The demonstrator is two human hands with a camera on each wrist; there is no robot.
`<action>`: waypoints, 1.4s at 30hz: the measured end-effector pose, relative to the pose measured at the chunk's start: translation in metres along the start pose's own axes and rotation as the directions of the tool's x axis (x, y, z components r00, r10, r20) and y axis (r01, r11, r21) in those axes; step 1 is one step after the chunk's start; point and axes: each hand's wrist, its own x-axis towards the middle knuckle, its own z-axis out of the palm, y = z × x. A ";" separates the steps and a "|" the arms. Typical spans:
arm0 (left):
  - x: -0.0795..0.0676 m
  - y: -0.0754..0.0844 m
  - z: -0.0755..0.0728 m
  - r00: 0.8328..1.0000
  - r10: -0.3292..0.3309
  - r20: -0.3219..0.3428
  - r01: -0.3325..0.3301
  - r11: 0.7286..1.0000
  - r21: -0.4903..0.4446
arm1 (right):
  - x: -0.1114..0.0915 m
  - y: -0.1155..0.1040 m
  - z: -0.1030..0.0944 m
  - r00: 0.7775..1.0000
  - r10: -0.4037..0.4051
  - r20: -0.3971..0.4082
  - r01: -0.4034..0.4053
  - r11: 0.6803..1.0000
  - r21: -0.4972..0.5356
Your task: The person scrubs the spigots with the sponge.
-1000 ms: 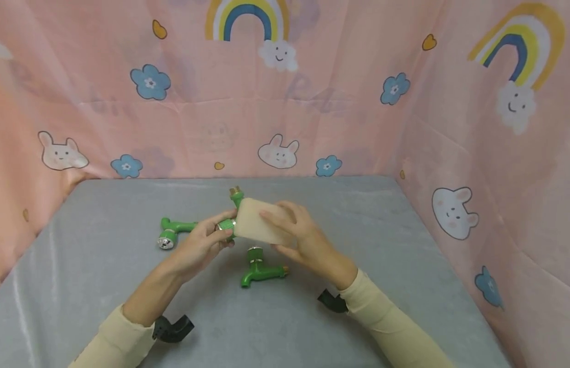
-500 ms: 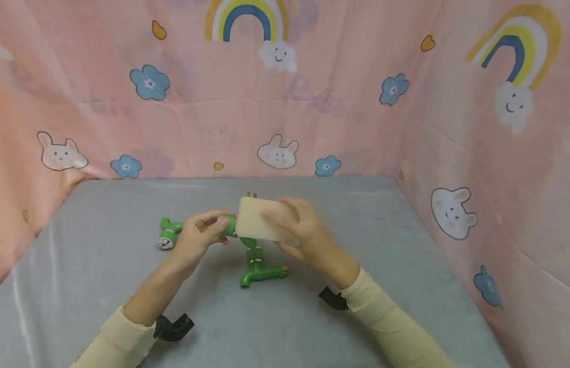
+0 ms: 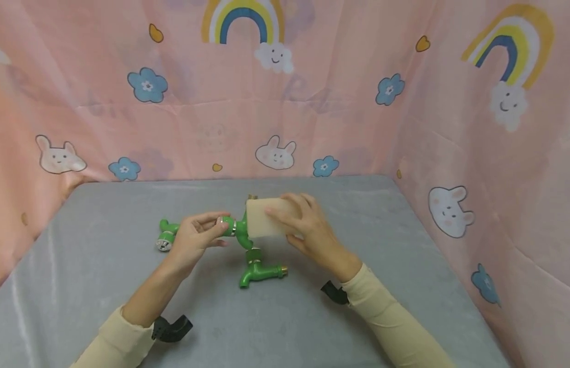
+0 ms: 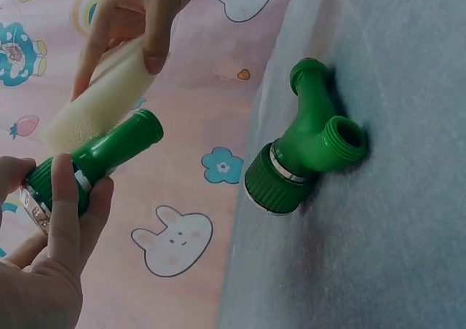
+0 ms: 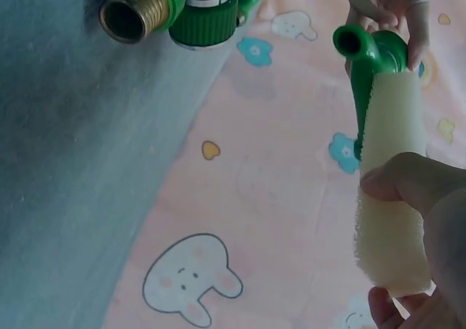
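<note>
A cream sponge pressed to a green faucet, both held above a grey tabletop.
The left hand point(image 3: 193, 237) pinches the faucet point(image 3: 242, 234) by its ribbed knob, thumb and fingers on either side, while the right hand point(image 3: 314, 232) grips the sponge point(image 3: 264, 219), which lies against the faucet's body and hides part of it in the head view; the brass threaded end shows past the sponge's top edge. A second green faucet point(image 3: 262, 273) rests on the grey tabletop point(image 3: 262, 327) below the held one, its brass end pointing right, and a third green faucet point(image 3: 166, 240) rests just beyond the left hand, partly hidden by it. A pink curtain point(image 3: 184, 122) printed with rainbows, rabbits and flowers hangs behind.
</note>
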 end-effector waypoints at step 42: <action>-0.007 -0.008 0.017 0.860 0.494 0.126 -0.436 0.584 0.685 | 0.000 0.002 -0.009 0.953 0.132 0.273 -0.183 0.968 0.170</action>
